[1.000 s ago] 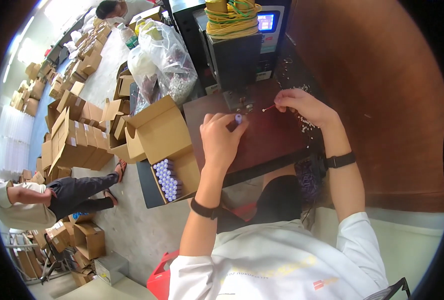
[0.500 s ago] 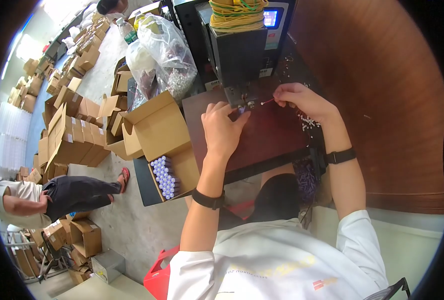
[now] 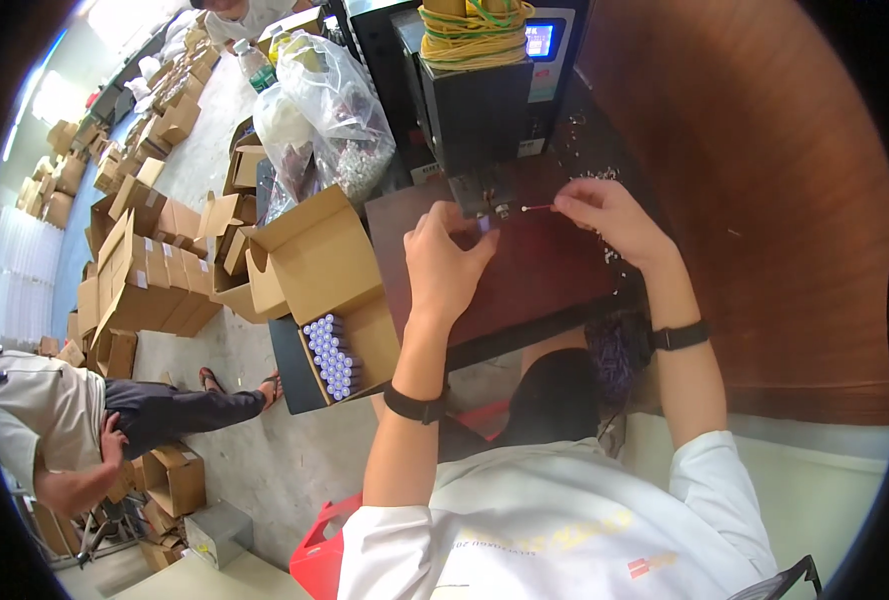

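My left hand (image 3: 443,262) is closed around a small purple cylindrical battery cell (image 3: 485,226), mostly covered by the thumb and fingers. It is held right beneath the metal tips (image 3: 493,209) of a black bench machine (image 3: 480,118). To the right, my right hand (image 3: 613,218) pinches a thin red wire lead (image 3: 541,208). The lead's small white end points left toward the machine's tips, a short distance from them. Both hands are above the dark reddish-brown work board (image 3: 545,270).
An open cardboard box (image 3: 370,335) at the left holds several purple cells (image 3: 331,360). Plastic bags (image 3: 350,130) of small parts stand behind it. White bits (image 3: 610,258) lie near my right wrist. A wooden panel (image 3: 765,200) rises at the right; a person (image 3: 65,420) is at the far left.
My right hand has shifted slightly right, and more of the red lead shows. My left hand stays almost in place. The person at the left has moved, and another shows more at the top.
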Demonstrator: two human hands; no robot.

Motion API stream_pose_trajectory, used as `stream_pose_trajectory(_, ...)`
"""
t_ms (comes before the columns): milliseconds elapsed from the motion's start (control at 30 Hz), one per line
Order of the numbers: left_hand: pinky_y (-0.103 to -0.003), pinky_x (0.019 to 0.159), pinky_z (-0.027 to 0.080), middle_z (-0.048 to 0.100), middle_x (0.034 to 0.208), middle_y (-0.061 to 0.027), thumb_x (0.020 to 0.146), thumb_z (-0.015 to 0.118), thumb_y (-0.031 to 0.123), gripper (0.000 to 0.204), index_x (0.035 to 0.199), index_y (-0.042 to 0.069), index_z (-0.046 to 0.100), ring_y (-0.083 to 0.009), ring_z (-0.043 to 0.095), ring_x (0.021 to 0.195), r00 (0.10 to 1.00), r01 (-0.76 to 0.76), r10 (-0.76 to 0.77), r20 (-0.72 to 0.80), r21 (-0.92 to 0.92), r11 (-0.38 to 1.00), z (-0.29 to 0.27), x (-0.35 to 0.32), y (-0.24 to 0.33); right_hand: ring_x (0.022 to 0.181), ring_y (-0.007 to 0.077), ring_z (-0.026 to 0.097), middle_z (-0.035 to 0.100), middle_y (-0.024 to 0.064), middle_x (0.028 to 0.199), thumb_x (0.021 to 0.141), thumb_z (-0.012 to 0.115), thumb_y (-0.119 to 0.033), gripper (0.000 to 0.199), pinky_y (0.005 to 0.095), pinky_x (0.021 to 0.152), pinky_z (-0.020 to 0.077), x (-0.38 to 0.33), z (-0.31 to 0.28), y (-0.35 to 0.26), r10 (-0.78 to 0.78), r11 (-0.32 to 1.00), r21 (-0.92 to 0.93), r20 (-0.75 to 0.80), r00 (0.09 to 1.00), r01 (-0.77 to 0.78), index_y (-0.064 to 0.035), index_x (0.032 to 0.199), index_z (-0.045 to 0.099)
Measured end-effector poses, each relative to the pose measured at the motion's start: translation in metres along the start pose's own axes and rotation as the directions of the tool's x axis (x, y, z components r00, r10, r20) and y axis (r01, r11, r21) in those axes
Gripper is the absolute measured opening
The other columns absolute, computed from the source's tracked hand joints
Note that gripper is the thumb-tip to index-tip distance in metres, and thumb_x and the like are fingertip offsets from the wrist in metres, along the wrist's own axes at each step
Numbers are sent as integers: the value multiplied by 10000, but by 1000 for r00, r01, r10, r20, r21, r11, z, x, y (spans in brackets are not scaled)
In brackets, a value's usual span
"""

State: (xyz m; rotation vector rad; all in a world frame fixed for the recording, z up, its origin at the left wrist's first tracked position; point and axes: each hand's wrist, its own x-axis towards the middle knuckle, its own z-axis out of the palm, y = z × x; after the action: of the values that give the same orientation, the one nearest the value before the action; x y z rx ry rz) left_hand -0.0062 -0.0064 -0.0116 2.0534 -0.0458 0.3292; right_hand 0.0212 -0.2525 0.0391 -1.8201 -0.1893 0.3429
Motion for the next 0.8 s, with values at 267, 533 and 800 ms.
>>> stream_pose_trajectory(267,-384,693,511,661,781,-130,733,787,160,238,832,-1,643,-270,654,720,995,-37,23,-99,-140,989,0,-1,1,849,55,584,668,-22,900,989,691,-165,181,227,759,468,-16,30,17,-142,989,-2,-228,963,145,7,1040,705)
stream_pose_trajectory(533,-363,632,465,592,686,-91,742,793,149,201,803,-11,687,-230,580,676,974,-214,219,-60,78,974,1,2,6,784,65,526,637,-13,827,1009,660,-229,257,258,712,446,-2,49,12,-153,987,20,-160,975,158,26,995,697)
stream_pose_trajectory(800,-394,660,462,626,717,-90,755,799,169,181,807,21,709,-271,584,719,963,-265,270,-23,122,956,1,3,9,791,79,542,653,8,836,1000,658,-218,265,267,712,453,8,50,5,-128,991,20,-129,983,132,43,981,698)
